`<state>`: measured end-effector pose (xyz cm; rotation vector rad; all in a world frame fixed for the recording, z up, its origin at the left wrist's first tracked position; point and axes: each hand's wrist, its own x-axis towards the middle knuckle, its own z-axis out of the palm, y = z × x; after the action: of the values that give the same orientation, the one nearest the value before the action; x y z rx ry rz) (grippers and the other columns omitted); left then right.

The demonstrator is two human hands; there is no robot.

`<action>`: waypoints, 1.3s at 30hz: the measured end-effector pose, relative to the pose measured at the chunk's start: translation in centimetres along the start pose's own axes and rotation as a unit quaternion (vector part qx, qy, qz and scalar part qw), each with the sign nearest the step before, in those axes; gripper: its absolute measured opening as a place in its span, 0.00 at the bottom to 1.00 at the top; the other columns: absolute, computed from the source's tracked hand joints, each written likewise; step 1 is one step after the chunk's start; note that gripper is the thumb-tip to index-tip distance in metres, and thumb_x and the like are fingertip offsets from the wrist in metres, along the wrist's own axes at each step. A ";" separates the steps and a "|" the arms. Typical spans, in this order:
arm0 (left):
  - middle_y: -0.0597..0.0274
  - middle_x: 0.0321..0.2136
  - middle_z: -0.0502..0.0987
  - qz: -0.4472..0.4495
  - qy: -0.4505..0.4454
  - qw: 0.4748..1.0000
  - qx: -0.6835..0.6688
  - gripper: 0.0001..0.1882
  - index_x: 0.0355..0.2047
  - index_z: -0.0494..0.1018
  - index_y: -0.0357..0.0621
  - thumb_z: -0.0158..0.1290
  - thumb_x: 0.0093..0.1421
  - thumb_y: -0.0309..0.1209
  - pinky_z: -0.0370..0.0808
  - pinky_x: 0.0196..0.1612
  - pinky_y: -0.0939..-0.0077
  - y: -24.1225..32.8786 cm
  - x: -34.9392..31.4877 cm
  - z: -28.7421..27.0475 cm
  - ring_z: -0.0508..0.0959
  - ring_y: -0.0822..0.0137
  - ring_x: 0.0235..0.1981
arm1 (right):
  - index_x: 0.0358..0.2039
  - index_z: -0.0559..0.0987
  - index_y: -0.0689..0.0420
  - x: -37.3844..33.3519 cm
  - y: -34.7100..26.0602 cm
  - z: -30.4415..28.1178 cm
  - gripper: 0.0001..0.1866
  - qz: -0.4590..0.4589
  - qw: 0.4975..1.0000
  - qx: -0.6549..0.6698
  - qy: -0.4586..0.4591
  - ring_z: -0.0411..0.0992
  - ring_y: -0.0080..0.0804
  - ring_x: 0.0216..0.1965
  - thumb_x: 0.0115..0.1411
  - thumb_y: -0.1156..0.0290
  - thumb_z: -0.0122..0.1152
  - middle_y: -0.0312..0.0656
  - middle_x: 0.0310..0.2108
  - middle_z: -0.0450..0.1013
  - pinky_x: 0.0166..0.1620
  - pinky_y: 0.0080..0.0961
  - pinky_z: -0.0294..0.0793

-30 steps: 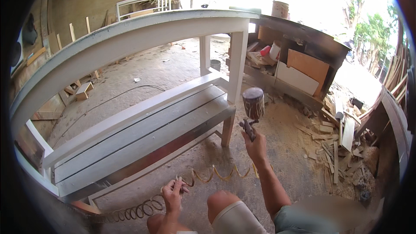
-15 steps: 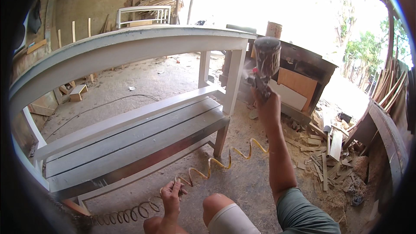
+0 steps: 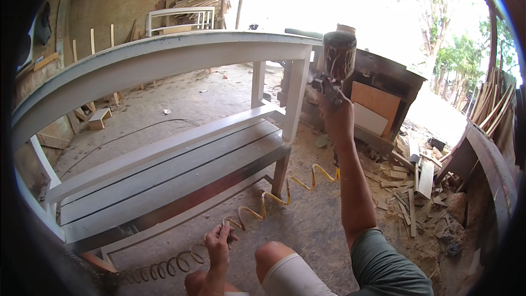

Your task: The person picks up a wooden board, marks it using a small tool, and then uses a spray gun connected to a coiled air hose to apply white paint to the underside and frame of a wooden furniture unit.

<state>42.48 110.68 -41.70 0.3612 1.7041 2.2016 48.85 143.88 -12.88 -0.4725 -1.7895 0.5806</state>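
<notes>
My right hand (image 3: 335,104) is closed round the handle of a paint spray gun (image 3: 339,57) with a stained cup on top. The gun's nozzle points left, close to the right-hand leg (image 3: 296,93) of a white-painted wooden table (image 3: 181,55) with a slatted lower shelf (image 3: 181,170). A faint mist hangs at the nozzle. Low in front of my knees, my left hand (image 3: 220,239) pinches a coiled yellow air hose (image 3: 264,203). The coils stretch out to the right toward the gun and bunch tightly at the lower left.
Behind the gun stands a dark wooden cabinet (image 3: 397,85). Wood offcuts and sawdust (image 3: 419,197) litter the floor at right, beside a curved wooden piece (image 3: 487,153). A small stool (image 3: 99,118) and a thin cable (image 3: 137,127) lie beyond the table; a white frame (image 3: 181,19) stands behind.
The spray gun and my right hand have dropped slightly, and the gun's cup has tipped a little. The hose's right-hand coils have shifted. My left hand still grips the hose.
</notes>
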 end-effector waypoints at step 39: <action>0.64 0.18 0.77 -0.003 -0.001 1.000 -0.001 0.18 0.29 0.77 0.40 0.55 0.68 0.43 0.62 0.18 0.85 0.9 -0.8 0.2 0.72 0.80 0.17 | 0.46 0.82 0.63 3.2 -0.7 2.9 0.18 -0.051 0.998 -0.014 0.045 0.77 0.37 0.25 0.62 0.62 0.66 0.48 0.25 0.79 0.31 0.31 0.74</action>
<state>43.20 110.29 -40.80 0.3571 1.7001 2.1972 45.17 144.72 -10.72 -0.4168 -1.7258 0.4568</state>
